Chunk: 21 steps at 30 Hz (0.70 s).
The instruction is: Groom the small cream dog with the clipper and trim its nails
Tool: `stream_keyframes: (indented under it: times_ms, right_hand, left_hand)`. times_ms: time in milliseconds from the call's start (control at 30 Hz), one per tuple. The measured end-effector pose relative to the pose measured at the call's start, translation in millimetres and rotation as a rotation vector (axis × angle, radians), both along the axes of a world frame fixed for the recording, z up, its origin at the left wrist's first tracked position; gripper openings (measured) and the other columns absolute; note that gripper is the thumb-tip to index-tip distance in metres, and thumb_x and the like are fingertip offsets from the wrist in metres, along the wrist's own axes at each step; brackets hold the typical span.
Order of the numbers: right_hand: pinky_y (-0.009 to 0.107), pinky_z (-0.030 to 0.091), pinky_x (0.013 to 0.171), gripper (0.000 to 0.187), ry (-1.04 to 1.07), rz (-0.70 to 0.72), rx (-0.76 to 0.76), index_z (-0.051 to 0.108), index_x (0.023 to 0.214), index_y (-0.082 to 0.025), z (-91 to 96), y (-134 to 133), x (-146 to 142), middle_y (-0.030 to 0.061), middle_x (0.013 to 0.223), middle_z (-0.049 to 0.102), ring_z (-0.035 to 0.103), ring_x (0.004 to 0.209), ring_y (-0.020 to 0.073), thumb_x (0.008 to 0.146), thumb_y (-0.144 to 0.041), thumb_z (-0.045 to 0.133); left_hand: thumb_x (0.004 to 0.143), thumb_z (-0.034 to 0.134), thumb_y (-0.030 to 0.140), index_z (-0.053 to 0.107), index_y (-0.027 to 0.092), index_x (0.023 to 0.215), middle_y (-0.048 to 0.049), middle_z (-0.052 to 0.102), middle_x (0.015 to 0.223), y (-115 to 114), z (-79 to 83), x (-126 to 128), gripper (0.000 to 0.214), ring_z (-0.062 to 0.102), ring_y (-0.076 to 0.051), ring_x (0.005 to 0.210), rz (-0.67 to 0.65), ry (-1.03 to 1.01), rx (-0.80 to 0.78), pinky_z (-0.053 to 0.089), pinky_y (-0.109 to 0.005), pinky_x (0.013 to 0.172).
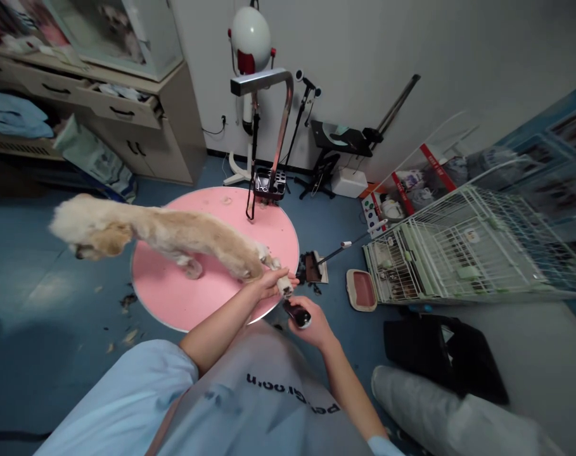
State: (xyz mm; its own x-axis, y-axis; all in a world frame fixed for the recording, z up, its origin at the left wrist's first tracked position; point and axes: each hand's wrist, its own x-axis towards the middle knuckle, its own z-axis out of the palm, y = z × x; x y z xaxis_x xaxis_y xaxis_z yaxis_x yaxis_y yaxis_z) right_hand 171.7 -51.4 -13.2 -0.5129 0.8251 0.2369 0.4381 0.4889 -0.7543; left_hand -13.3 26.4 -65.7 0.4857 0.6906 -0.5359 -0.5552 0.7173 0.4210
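Note:
A cream-and-tan dog (192, 233) with a close-trimmed body stands on a round pink grooming table (197, 303), its head out past the left edge. My left hand (268, 283) supports one raised hind leg, the thumb over it and the fingers stretched beneath. The hind paw (284, 287) hangs past the table's near right edge, pads facing me. In my right hand (315, 324) is a dark hair clipper (298, 314), its head right by the paw; whether it touches cannot be made out.
A metal grooming arm (284, 114) rises behind the table with a tool caddy (271, 185) on it. To the right are a broom and dustpan (315, 267), a pink litter tray (362, 290) and a wire cage (425, 253). Fur clumps (130, 335) lie on the floor.

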Motion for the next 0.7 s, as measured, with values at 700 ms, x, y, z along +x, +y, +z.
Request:
stream_keyframes:
  times_ms: [700]
  right_hand:
    - [0.043, 0.055, 0.096, 0.037, 0.094, -0.138, 0.152, 0.057, 0.11, -0.025, -23.9, -1.6, 2.9, 0.0127, 0.125, 0.067, 0.067, 0.114, 0.0254, 0.075, -0.02, 0.067]
  left_hand:
    - [0.096, 0.056, 0.04, 0.07, 0.009, 0.081, -0.0098, 0.071, 0.071, -5.0, 14.3, -0.1, 0.038, 0.067, -0.014, 0.056, -0.096, 0.112, -0.019, 0.054, -0.02, 0.053]
